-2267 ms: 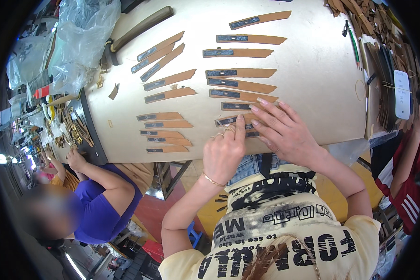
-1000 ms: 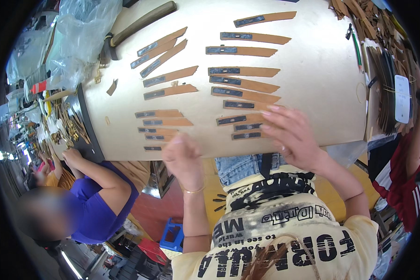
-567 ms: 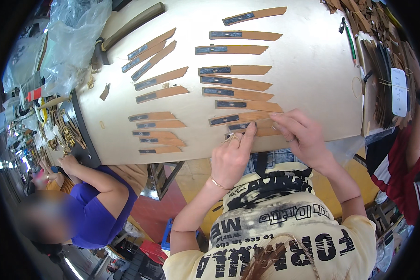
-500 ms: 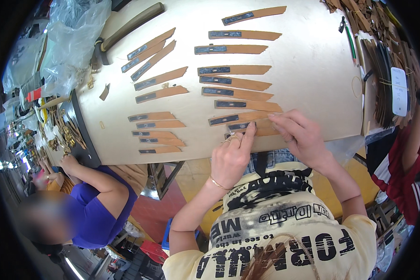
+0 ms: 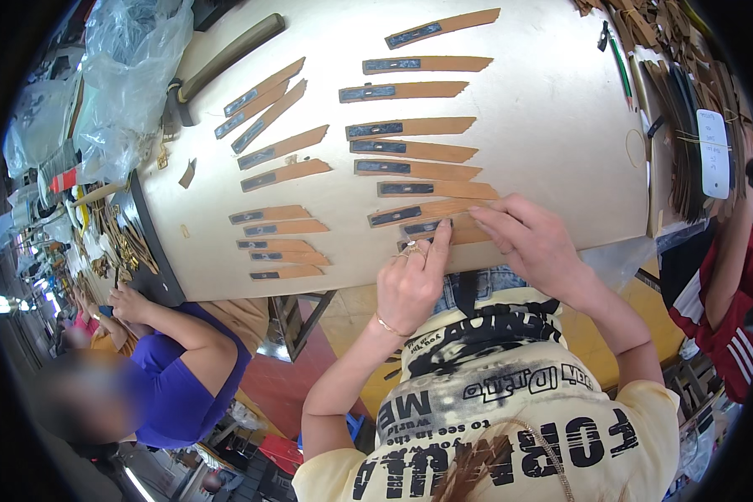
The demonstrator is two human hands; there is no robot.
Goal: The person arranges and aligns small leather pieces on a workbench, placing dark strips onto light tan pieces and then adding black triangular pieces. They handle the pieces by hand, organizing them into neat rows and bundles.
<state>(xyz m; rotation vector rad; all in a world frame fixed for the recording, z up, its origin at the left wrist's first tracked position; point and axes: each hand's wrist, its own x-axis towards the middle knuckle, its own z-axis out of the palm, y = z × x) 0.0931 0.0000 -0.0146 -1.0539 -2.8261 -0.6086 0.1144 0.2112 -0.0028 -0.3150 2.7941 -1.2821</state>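
My left hand [image 5: 412, 283] is at the table's near edge, its fingers curled and the index fingertip pressing on a tan leather strip [image 5: 422, 228] with a dark patch. My right hand [image 5: 537, 247] has thumb and fingers pinched together at the right end of the nearest strips. The hands partly hide these strips. Just beyond lies another strip [image 5: 443, 209], its dark patch slotted like those of the others. A column of similar strips [image 5: 435, 126] runs away from me, and a second group of strips [image 5: 286, 171] lies to the left.
A wooden-handled hammer [image 5: 230, 60] lies at the far left, beside clear plastic bags [image 5: 130, 75]. At the right edge are a green pencil [image 5: 621, 71] and bundled leather strips [image 5: 682, 142] with a white tag. A person in purple [image 5: 188, 376] sits at the left.
The view has shifted slightly, so the strips and hammer appear a little farther left. Both hands stay at the nearest strips, with the right fingers slightly changed in position.
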